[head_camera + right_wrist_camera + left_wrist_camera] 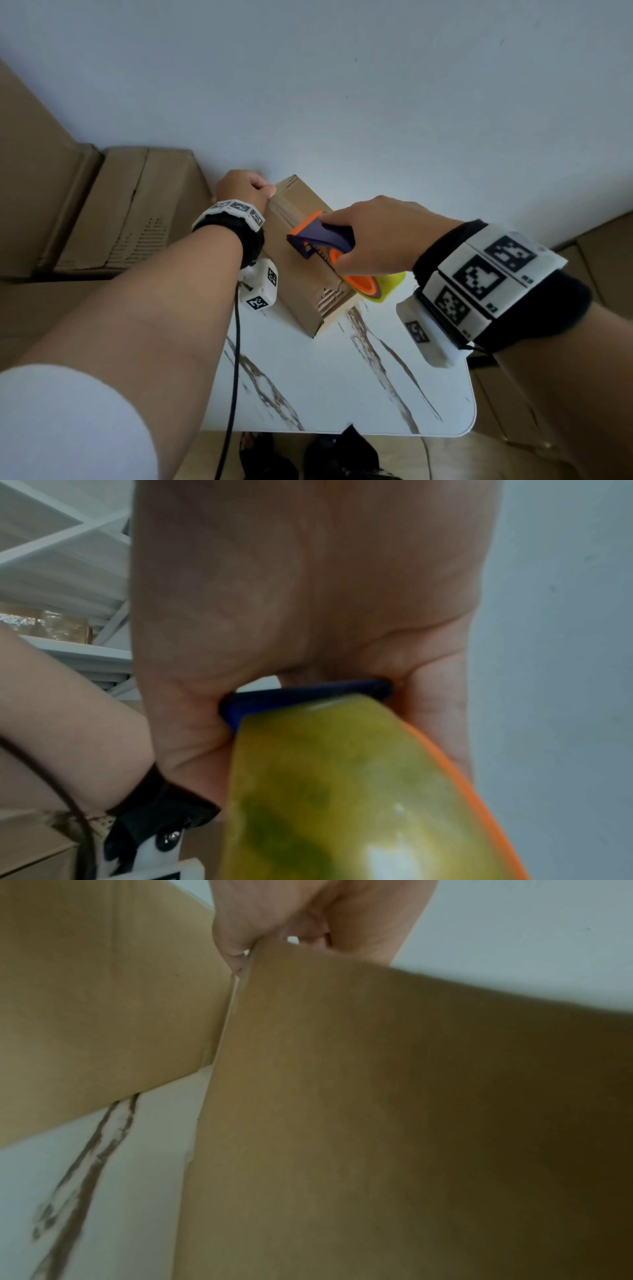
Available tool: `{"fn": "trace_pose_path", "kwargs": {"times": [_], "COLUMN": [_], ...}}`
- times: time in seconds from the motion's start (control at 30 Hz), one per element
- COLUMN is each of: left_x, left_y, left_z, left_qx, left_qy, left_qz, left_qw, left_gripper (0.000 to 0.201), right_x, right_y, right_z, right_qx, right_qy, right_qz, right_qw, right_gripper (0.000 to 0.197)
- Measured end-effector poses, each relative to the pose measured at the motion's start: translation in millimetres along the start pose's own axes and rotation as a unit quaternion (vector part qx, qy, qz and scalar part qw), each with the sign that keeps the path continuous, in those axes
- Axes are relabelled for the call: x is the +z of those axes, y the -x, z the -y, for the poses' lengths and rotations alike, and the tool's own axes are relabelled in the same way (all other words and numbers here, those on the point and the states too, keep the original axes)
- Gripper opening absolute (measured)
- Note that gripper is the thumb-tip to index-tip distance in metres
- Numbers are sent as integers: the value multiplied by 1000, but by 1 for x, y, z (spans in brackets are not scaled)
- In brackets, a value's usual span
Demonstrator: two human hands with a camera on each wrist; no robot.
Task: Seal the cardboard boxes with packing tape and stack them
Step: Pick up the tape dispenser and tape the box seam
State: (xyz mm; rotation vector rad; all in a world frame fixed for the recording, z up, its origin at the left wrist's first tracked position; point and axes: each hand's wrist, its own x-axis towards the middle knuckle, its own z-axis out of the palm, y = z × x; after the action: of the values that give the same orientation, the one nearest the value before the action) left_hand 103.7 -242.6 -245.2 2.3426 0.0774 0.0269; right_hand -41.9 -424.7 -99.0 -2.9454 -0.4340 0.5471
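Observation:
A small brown cardboard box (pixel 301 274) stands on the white marble table (pixel 342 377), with a strip of tape along its top seam. My left hand (pixel 245 188) grips the box's far top corner, fingers curled over the edge; the left wrist view shows those fingers (pixel 236 942) hooked on the box (pixel 377 1123). My right hand (pixel 373 233) grips the blue-and-orange tape dispenser (pixel 322 236), which rests on the box top near its middle. Its yellow tape roll (pixel 383 287) hangs past the near end. In the right wrist view the roll (pixel 342 791) fills the lower frame under my palm (pixel 291 588).
Flattened and stacked cardboard boxes (pixel 113 212) lie at the left, against the table. More cardboard (pixel 603 246) stands at the right edge. A pale wall (pixel 342 85) rises behind the table. A black cable (pixel 236 359) runs from my left wrist past the table's near edge.

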Motion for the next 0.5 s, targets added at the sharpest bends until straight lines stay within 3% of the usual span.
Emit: {"fn": "trace_pose_path", "kwargs": {"times": [0.37, 0.5], "left_x": [0, 0], "left_y": [-1, 0], "left_z": [2, 1], "left_qx": [28, 22], "left_qy": [2, 6], "left_qz": [1, 6], "left_qw": [1000, 1000], "left_gripper": [12, 13], "right_x": [14, 26], "right_y": [40, 60], "right_z": [-17, -26], "right_qx": [24, 46], "right_qy": [-26, -40], "right_qz": [6, -3], "right_qw": [999, 998], "right_gripper": [28, 44]}}
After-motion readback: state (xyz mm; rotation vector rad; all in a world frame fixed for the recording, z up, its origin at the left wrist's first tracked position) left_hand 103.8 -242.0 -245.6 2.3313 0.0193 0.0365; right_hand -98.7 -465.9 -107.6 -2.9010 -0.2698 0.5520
